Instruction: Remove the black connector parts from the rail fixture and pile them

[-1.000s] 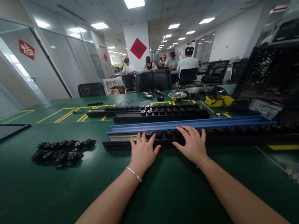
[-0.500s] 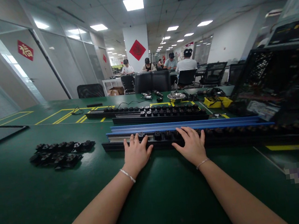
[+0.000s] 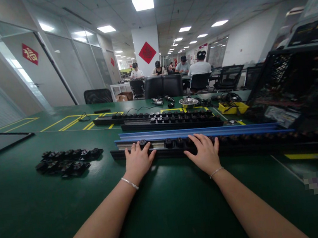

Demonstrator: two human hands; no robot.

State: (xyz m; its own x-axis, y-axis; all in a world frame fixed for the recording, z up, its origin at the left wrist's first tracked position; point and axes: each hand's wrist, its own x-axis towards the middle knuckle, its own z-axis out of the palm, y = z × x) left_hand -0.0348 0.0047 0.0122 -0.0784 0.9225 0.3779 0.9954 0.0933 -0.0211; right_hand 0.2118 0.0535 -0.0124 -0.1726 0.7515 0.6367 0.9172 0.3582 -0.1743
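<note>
A long black rail [image 3: 163, 154] lies crosswise before me, with black socket-like modules [image 3: 179, 142] seated along it. My left hand [image 3: 138, 162] reaches over the rail's left part, fingers curved and thumb at the front. Its fingers are at a single black module [image 3: 143, 142], which sits apart from the row; their exact contact is partly hidden. My right hand [image 3: 206, 152] clasps the rail farther right, thumb in front and fingers over the top, covering some modules. A blue rail [image 3: 196, 132] runs right behind the black one.
Loose black modules [image 3: 70, 160] lie in rows on the green table at left. More filled rails [image 3: 171, 122] lie farther back. A metal bowl [image 3: 188, 102], a yellow bin [image 3: 233, 107] and a dark frame [image 3: 1, 143] surround the work. People [image 3: 199, 67] sit at a distant table.
My left hand has slid left along the rail, and the single module has shifted left with it, widening the gap to the row. My right hand has stayed in place. The view shifted slightly.
</note>
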